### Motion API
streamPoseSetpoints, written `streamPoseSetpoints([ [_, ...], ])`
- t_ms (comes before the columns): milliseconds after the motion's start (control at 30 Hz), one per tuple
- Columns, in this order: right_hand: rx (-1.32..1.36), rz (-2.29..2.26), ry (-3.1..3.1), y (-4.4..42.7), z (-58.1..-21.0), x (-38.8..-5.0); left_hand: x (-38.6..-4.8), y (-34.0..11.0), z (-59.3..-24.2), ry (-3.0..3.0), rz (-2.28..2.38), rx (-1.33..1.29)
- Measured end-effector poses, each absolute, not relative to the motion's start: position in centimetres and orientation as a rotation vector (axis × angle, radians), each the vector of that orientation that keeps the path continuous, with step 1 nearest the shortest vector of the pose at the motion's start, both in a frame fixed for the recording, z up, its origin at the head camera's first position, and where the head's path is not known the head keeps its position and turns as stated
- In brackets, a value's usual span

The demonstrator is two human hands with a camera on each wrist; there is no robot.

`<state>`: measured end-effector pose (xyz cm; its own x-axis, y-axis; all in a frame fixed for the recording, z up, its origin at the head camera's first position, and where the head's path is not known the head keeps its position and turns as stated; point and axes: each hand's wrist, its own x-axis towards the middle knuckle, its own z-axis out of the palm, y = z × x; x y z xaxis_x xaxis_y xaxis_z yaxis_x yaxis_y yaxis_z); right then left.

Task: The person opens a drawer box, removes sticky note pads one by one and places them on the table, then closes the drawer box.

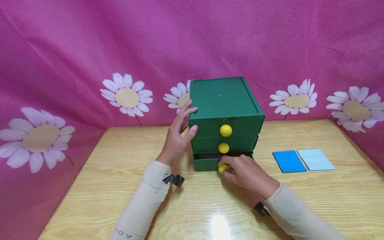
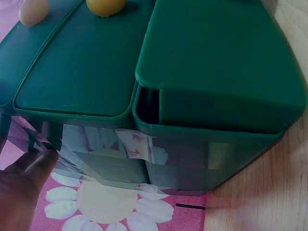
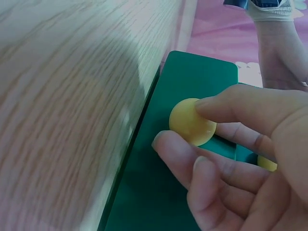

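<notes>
A green chest of three drawers (image 1: 223, 96) stands on the table, each drawer front bearing a round yellow knob. Its bottom drawer (image 1: 205, 164) is pulled partly out; the upper two are closed. My right hand (image 1: 247, 171) pinches the bottom drawer's yellow knob (image 3: 185, 122) between thumb and fingers, as the right wrist view shows closely. Against the chest's left side rests my left hand (image 1: 178, 135), its fingers extended and the thumb near the front edge. In the left wrist view, part of that hand shows beside clear tape along the chest's side.
A dark blue square (image 1: 289, 161) and a light blue square (image 1: 316, 159) lie side by side to the right of the chest. Behind the wooden table (image 1: 120, 160) hangs a pink cloth (image 1: 168, 40) with white daisies.
</notes>
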<state>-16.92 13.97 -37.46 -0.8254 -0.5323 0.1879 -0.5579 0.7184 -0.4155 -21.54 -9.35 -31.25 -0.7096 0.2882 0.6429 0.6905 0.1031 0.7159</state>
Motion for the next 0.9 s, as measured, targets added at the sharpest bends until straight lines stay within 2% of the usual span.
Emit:
streamPoseSetpoints([
  [267,0.919,0.720,-2.861,13.98,-37.36,-16.85,-22.29,-9.46,-32.06,-2.052,-1.632,-0.954],
  [900,0.932,0.754,-2.901,13.90,-37.03,-16.74,-21.67,-9.34,-31.32,-2.047,-1.649,-0.950],
])
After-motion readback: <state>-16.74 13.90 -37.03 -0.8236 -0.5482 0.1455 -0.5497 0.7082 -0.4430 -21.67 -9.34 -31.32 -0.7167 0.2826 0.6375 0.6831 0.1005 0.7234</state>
